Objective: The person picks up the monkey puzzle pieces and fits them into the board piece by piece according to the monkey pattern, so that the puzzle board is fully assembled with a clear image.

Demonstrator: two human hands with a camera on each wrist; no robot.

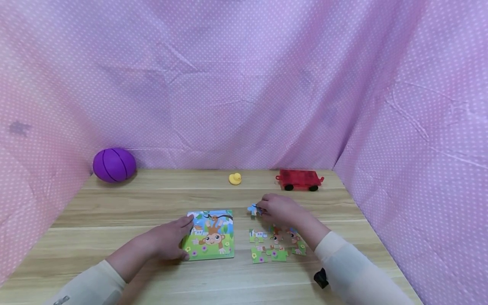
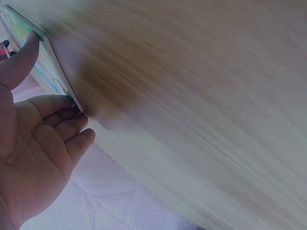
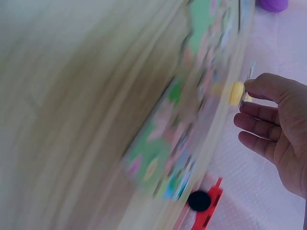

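Observation:
A square monkey picture board (image 1: 211,235) lies on the table in front of me in the head view. My left hand (image 1: 171,237) holds it by its left side, thumb at the near corner and fingers at the far one. The left wrist view shows the thumb (image 2: 24,62) on the board's edge (image 2: 60,72). Over the table to the right, my right hand (image 1: 280,208) pinches a blue jigsaw piece (image 1: 253,210) between thumb and index finger. That piece looks thin and edge-on in the right wrist view. Below this hand lie several jigsaw pieces (image 1: 259,256), partly hidden by the forearm.
Along the back stand a purple ball (image 1: 114,165), a yellow rubber duck (image 1: 235,179) and a red toy wagon (image 1: 300,180) with black wheels. A small black object (image 1: 321,278) shows beside the right sleeve. Pink dotted cloth (image 1: 236,84) hangs around the wooden table (image 1: 160,195).

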